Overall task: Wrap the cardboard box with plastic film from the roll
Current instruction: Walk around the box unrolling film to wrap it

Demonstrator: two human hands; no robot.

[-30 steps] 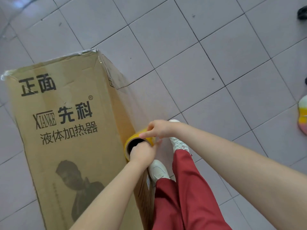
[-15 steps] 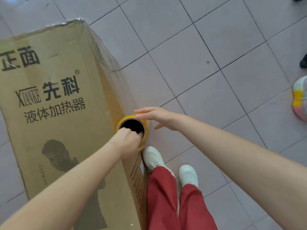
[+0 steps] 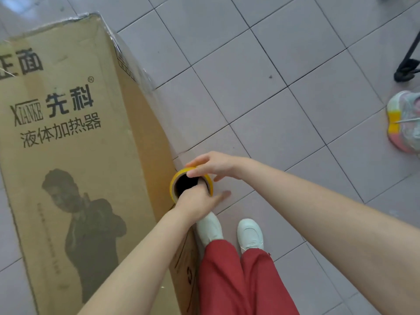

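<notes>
My left hand (image 3: 197, 202) hooks its fingers inside the film roll (image 3: 173, 184); my right hand (image 3: 214, 164) lays loose fingers over its far rim, both forearms outstretched.

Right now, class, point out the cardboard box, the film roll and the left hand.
cardboard box (image 3: 68, 144): head view, printed face.
film roll (image 3: 173, 186): head view, yellow end rim.
left hand (image 3: 194, 201): head view, back of hand.

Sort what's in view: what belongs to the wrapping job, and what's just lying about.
Job: box; roll; left hand, fingers in the roll's core; right hand, touching its rim.

Lying about: pink sneaker; black stand foot; floor.
</notes>
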